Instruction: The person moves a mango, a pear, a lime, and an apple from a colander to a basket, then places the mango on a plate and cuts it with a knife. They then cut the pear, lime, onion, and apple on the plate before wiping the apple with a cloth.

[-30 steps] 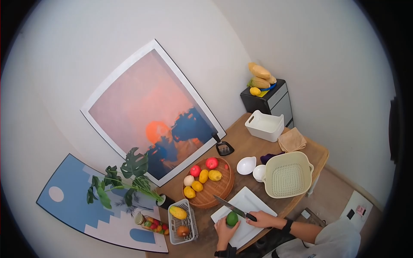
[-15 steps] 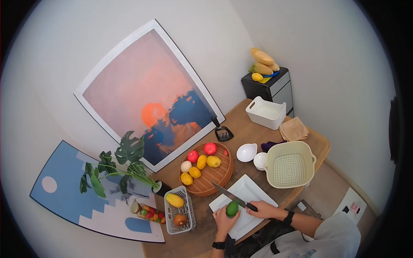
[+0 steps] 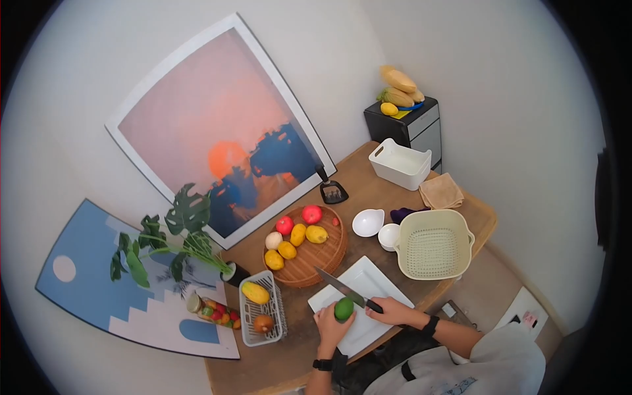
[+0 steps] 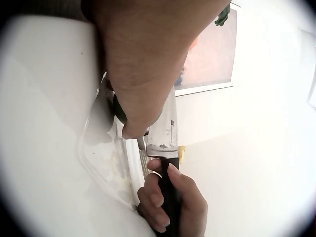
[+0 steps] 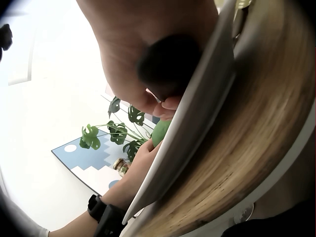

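1. The left hand point(image 3: 332, 326) grips one smooth, oval green fruit point(image 3: 343, 309) over one rectangular white plate point(image 3: 372, 329).
2. The right hand point(image 3: 391, 311) grips one black-handled metal knife point(image 3: 345, 289).
3. One round woven tray point(image 3: 322, 261) bears four yellow fruits point(image 3: 316, 234).

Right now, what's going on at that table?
A person's left hand holds a green fruit over a white rectangular plate, while the right hand grips a knife by its black handle. The blade is beside the fruit, which looks whole from here. Beyond the plate, a round woven tray holds red and yellow produce, and a grey basket holds a yellow fruit and a brown, onion-like item.
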